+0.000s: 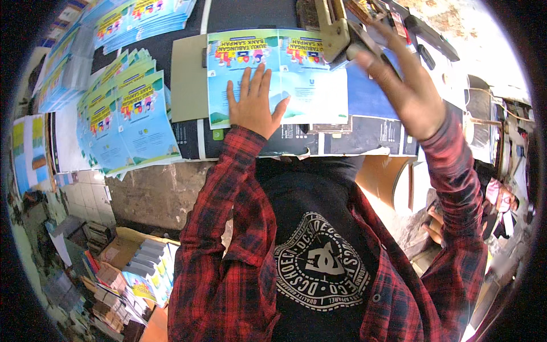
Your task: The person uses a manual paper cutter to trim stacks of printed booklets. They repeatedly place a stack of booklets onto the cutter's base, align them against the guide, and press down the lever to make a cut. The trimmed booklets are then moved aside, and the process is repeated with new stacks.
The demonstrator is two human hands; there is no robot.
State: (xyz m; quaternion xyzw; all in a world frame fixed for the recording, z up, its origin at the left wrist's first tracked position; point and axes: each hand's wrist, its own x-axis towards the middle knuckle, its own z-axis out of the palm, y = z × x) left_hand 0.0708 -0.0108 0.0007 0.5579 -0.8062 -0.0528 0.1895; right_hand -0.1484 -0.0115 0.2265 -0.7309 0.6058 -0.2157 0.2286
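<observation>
An opened light-blue booklet cover [307, 91] with colourful cartoon figures lies flat on a brown board on the table. My left hand [254, 104] presses flat on its left half, fingers spread. My right hand [401, 82] is raised over the right side, fingers apart, its fingertips on the handle of a large metal stapler [336, 31] that sits over the booklet's top edge. Both arms wear red-and-black plaid sleeves.
A fanned stack of the same blue booklets [128, 117] lies to the left, with more piles [142, 20] at the far left and top. A cardboard box of booklets [145, 268] sits on the floor below. Dark printed sheets [364, 139] line the table's front edge.
</observation>
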